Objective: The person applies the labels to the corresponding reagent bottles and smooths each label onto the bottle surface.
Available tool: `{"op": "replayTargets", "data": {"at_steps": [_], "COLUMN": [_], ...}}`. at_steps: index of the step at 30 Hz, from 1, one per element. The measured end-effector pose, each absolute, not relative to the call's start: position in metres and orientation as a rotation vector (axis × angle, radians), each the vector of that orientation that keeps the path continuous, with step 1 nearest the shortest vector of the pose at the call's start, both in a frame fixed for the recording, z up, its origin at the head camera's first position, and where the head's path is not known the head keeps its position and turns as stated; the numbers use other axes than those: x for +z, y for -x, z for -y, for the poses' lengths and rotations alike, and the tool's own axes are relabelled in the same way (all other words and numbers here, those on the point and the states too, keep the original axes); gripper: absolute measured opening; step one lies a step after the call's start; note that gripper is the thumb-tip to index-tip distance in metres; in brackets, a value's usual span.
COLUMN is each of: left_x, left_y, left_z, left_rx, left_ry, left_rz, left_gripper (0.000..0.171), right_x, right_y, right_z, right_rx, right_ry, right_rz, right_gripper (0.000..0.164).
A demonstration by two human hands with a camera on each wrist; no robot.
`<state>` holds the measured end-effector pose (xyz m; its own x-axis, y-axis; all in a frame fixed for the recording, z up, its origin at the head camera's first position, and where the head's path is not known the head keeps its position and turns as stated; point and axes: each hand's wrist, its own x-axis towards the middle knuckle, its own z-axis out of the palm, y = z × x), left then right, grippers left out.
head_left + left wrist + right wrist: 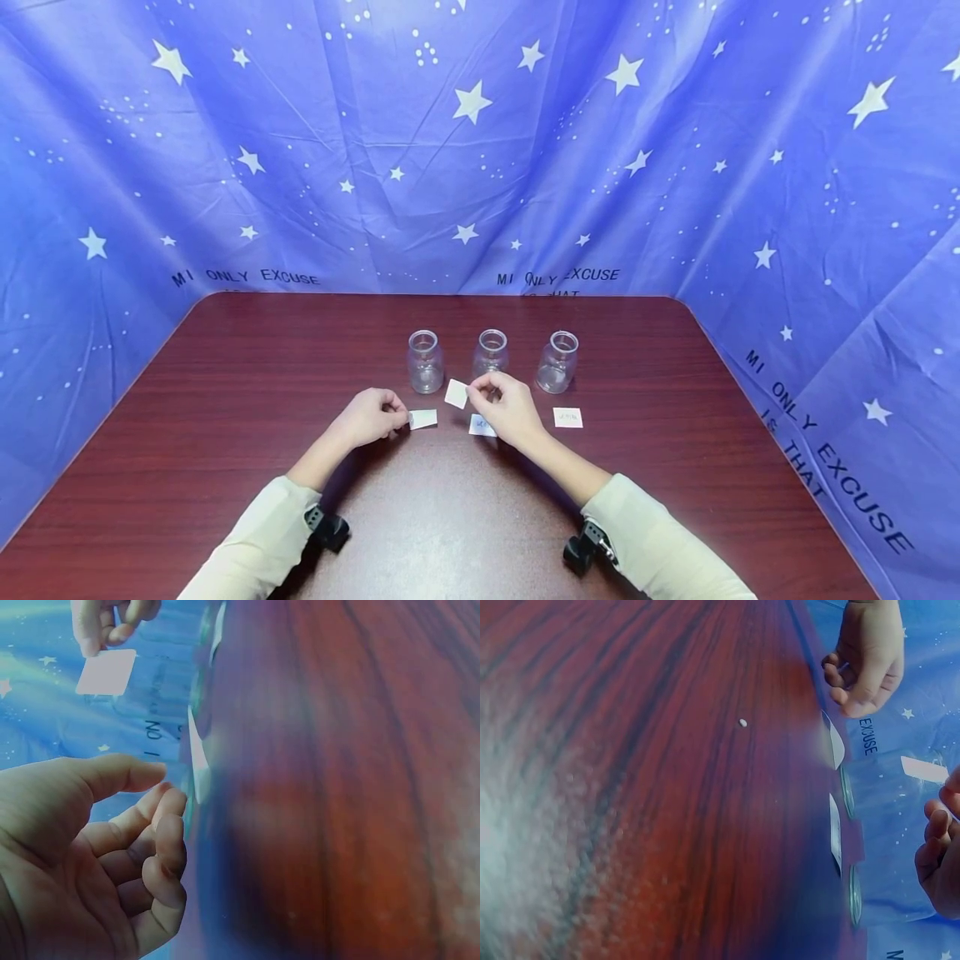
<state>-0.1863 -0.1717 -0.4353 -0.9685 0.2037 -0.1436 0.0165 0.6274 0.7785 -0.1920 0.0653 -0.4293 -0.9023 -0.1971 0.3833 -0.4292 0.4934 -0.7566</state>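
We hold the raised card [454, 394] pinched in the right hand [512, 410]. The left card [424, 419] lies just right of the nearer left hand [369, 417], long axis roughly parallel to the table's [450, 533] far edge; whether that curled, nearly closed hand grips it, we cannot tell.
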Motion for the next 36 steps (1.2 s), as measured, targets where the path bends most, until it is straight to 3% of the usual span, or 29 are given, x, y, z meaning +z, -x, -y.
{"op": "replayTargets", "data": {"at_steps": [25,36], "left_x": [-0.426,-0.424], "left_y": [0.186,0.185], "left_z": [0.136,0.134], "left_rx": [1.541,1.685], "left_ry": [-0.275,-0.291], "left_rz": [-2.684,-2.583], "left_gripper": [0.01,0.023], "right_x": [-0.432,-0.428], "right_y": [0.186,0.18], "right_z": [-0.053,-0.048], "right_rx": [1.241,1.158], "right_ry": [-0.605,-0.75], "right_rz": [2.475,2.4], "right_gripper": [0.004,0.006]}}
